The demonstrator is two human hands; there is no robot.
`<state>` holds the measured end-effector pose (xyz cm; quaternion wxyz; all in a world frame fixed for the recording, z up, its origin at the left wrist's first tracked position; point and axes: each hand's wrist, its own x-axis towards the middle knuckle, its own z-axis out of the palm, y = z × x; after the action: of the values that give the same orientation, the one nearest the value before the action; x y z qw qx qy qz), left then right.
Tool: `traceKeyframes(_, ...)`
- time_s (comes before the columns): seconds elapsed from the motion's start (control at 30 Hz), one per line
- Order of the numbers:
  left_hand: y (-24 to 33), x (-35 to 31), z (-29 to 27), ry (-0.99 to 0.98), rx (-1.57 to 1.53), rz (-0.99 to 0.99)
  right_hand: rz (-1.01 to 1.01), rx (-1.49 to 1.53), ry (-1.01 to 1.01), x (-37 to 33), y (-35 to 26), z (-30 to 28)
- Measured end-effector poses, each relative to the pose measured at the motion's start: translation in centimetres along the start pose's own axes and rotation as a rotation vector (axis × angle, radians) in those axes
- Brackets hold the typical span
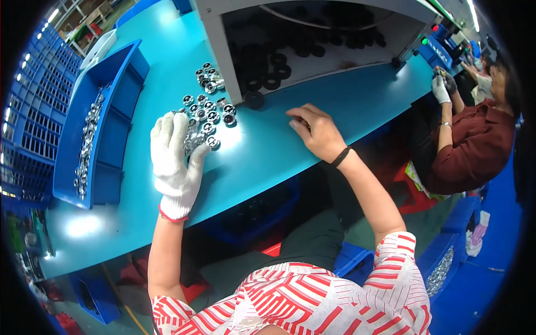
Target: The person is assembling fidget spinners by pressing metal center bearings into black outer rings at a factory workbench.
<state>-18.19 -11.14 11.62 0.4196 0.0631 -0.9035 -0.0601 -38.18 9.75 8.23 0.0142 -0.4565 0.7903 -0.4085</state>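
My left hand (174,148) wears a white knit glove with a red cuff edge. Its fingers are stretched out flat at the left side of a cluster of small shiny chrome round fittings (210,116) with dark centres, and the thumb points toward the nearest ones. My right hand (319,133) is bare, with a black band at the wrist. Its fingers are curled toward the thumb over the blue-green table (262,146); whatever lies between them is hidden. A black ring (254,100) sits by the corner of a white-framed box, beyond and left of that hand.
The white-framed box (216,50) holds many black rings. To the left stands a blue bin (111,139) with chrome parts inside. Another person (469,139) with gloved hands works at the right. A blue crate (441,268) of shiny parts is at the lower right.
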Motion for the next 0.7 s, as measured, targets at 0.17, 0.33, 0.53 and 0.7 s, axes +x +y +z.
traceKeyframes(0.17, 2.0, -0.8, -2.3, 0.037, -0.301, -0.067, -0.257, -0.149, -0.052, -0.6, -2.5, 2.7)
traceKeyframes(0.33, 7.8, -5.2, -6.3, -0.084, -0.486, -0.095, -0.072, -0.388, 0.071, -3.0, -3.7, 1.7)
traceKeyframes(0.53, 11.1, -10.3, -5.6, -0.263, -0.922, -0.300, -0.003, -0.037, 0.023, -6.1, -4.1, 1.3)
traceKeyframes(0.7, 11.0, -13.6, -4.5, -0.286, -1.608, -1.385, -0.048, 0.261, -0.159, -9.7, -9.9, 4.2)
